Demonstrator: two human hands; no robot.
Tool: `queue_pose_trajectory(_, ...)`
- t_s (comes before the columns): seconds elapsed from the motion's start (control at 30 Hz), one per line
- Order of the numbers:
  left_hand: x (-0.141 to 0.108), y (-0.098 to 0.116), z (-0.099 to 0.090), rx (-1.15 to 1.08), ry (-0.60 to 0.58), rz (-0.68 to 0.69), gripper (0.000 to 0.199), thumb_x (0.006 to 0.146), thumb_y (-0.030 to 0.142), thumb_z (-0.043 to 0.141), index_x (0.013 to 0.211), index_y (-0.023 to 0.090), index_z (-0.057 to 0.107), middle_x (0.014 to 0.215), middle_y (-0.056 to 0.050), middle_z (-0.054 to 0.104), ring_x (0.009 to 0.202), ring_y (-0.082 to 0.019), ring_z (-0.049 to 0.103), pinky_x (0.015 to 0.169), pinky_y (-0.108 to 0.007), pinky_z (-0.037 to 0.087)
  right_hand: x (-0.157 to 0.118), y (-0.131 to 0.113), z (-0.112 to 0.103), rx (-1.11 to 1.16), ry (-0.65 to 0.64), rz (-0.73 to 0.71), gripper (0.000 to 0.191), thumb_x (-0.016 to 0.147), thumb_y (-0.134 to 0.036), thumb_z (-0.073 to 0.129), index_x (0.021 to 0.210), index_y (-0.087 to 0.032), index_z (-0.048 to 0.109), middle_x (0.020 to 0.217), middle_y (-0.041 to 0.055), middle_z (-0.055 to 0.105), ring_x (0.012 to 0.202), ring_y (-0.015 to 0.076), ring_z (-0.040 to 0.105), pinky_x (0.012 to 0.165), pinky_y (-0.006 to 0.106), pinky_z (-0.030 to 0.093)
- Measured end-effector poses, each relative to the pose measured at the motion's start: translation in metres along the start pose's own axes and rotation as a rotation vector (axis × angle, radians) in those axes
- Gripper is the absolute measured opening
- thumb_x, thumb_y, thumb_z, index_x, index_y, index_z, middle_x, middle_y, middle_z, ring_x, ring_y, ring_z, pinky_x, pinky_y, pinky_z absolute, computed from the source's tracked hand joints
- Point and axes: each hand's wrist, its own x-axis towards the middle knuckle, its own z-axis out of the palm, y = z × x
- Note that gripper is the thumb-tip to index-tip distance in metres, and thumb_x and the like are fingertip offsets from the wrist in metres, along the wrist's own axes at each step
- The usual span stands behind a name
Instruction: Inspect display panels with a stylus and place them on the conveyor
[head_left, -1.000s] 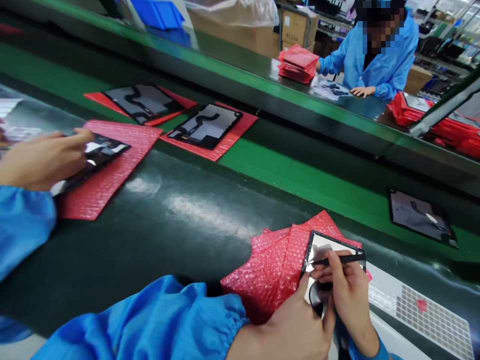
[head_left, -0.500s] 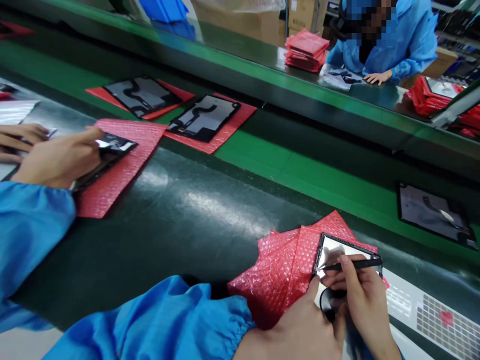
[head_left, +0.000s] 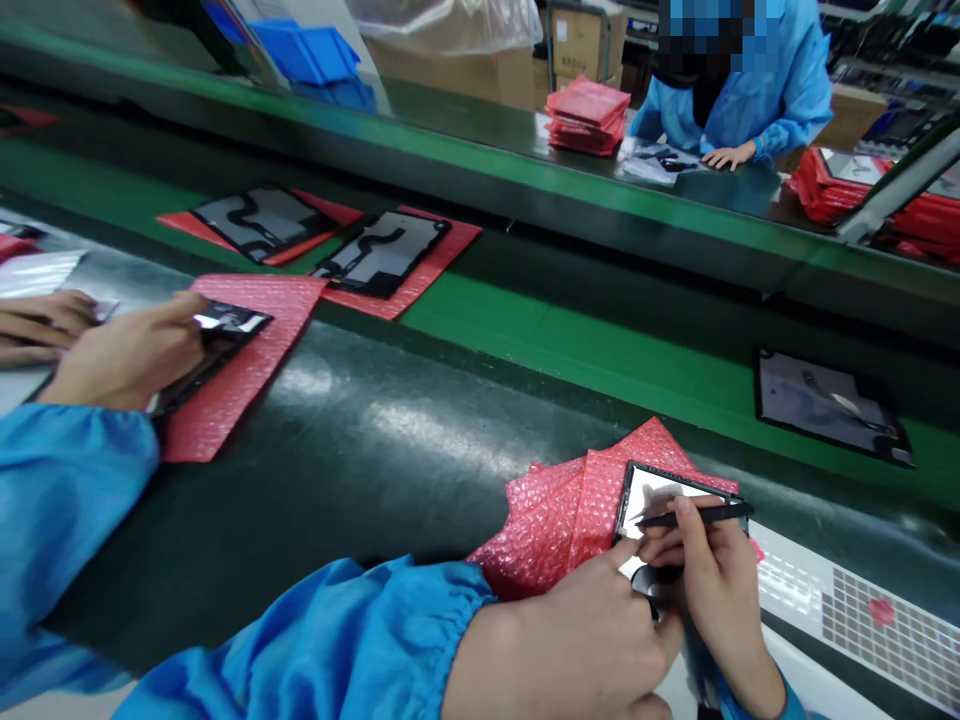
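Note:
A tablet screen panel [head_left: 645, 492] with a black frame and shiny silvery back lies on pink bubble-wrap bags [head_left: 547, 520] at lower right. My right hand [head_left: 720, 570] is closed round black tweezers [head_left: 720, 512], holding them nearly level, tips over the panel's left edge. My left hand [head_left: 577, 630] reaches in from the lower left, palm down. Its index fingertip rests at the panel's left edge, close below the tweezer tips, with the thumb apart; the other fingers are mostly hidden. Both hands cover the panel's lower part.
Beside my right hand lies a white sheet with a grid of small pieces [head_left: 892, 620]. On the green belt are a dark panel [head_left: 832, 405] and panels on pink bags [head_left: 397, 250]. At left, a co-worker's hands [head_left: 120, 360] work on another panel. Another person sits across the line.
The view has shifted, so the far scene sits lower and further left. My left hand has turned slightly at the panel's edge. The tweezers stay over the same edge in my right hand.

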Motion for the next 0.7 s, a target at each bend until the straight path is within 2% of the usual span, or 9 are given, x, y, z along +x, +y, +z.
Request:
queue_pose_trajectory(0.07,-0.008,-0.001,-0.012,-0.007,-0.005,-0.097,0.034,0.1,0.049,0.067,0.091,0.017,0.07,0.071,-0.005,0.072,0.064,-0.025,0.07,0.079,-0.04,0.056,-0.003,0.001,-0.009,0.086,0.0,-0.052,0.043,0.092,-0.062,0.076,0.093,-0.02,0.07,0.068,0.0051,0.077,0.053,0.0224,0.073,0.052,0.033,0.063)
queue_pose_trajectory(0.13,-0.024,-0.003,-0.014,0.013,-0.007,-0.339,0.035,0.105,0.045,0.057,0.082,0.02,0.067,0.068,-0.005,0.069,0.056,-0.026,0.066,0.059,-0.038,0.048,-0.009,0.004,-0.024,0.116,-0.007,-0.109,0.037,0.097,-0.057,0.073,0.093,-0.02,0.072,0.07,0.0059,0.078,0.057,0.0226,0.074,0.057,0.034,0.064)
queue_pose_trajectory(0.23,-0.049,-0.012,-0.006,0.02,-0.109,-0.686,0.037,0.103,0.048,0.054,0.083,0.02,0.065,0.069,-0.011,0.07,0.055,-0.031,0.067,0.053,-0.038,0.038,-0.021,0.013,-0.046,0.098,-0.017,-0.14,0.033,0.099,-0.053,0.072,0.09,-0.021,0.074,0.067,0.0058,0.076,0.061,0.0233,0.074,0.062,0.034,0.063)
queue_pose_trajectory(0.3,-0.059,-0.016,0.0,-0.073,-0.163,-0.792,0.028,0.1,0.046,0.059,0.088,0.02,0.063,0.077,-0.011,0.072,0.062,-0.031,0.069,0.056,-0.037,0.038,-0.029,0.022,-0.053,0.15,0.02,-0.09,0.032,0.099,-0.053,0.073,0.088,-0.022,0.073,0.062,0.0038,0.072,0.058,0.0222,0.071,0.06,0.033,0.061)
queue_pose_trajectory(0.37,-0.061,-0.016,0.003,-0.197,-0.12,-0.813,0.017,0.1,0.036,0.054,0.089,0.023,0.057,0.084,-0.008,0.072,0.07,-0.028,0.069,0.06,-0.036,0.038,-0.034,0.031,-0.053,0.261,0.073,-0.058,0.031,0.099,-0.052,0.073,0.088,-0.023,0.072,0.059,0.0015,0.07,0.055,0.0205,0.067,0.06,0.034,0.06)
queue_pose_trajectory(0.43,-0.057,-0.011,0.002,-0.33,-0.028,-0.794,0.015,0.101,0.03,0.046,0.088,0.024,0.051,0.086,-0.006,0.068,0.075,-0.025,0.066,0.065,-0.036,0.04,-0.036,0.038,-0.049,0.356,0.095,-0.078,0.03,0.099,-0.051,0.073,0.088,-0.024,0.071,0.057,0.0002,0.069,0.055,0.0193,0.066,0.063,0.034,0.059)
queue_pose_trajectory(0.53,-0.047,0.0,0.004,-0.625,0.09,-0.74,0.015,0.107,0.036,0.04,0.1,0.026,0.048,0.092,-0.004,0.064,0.083,-0.022,0.062,0.074,-0.033,0.046,-0.034,0.043,-0.043,0.407,0.109,-0.114,0.032,0.1,-0.052,0.072,0.088,-0.023,0.07,0.055,0.0007,0.069,0.053,0.0198,0.066,0.063,0.036,0.059)
queue_pose_trajectory(0.6,-0.04,0.006,0.012,-0.794,0.196,-0.706,0.014,0.107,0.041,0.046,0.108,0.027,0.047,0.098,-0.003,0.06,0.09,-0.02,0.06,0.082,-0.032,0.05,-0.032,0.043,-0.042,0.426,0.137,-0.128,0.034,0.101,-0.053,0.07,0.086,-0.022,0.07,0.053,0.0012,0.069,0.049,0.0199,0.065,0.061,0.036,0.059)
queue_pose_trajectory(0.7,-0.027,0.0,0.028,-0.87,0.457,-0.709,0.026,0.098,0.042,0.062,0.112,0.027,0.045,0.103,-0.003,0.055,0.097,-0.021,0.058,0.091,-0.035,0.052,-0.032,0.042,-0.045,0.496,0.249,-0.207,0.032,0.101,-0.05,0.07,0.086,-0.022,0.071,0.057,0.0013,0.07,0.047,0.0188,0.065,0.056,0.033,0.056)
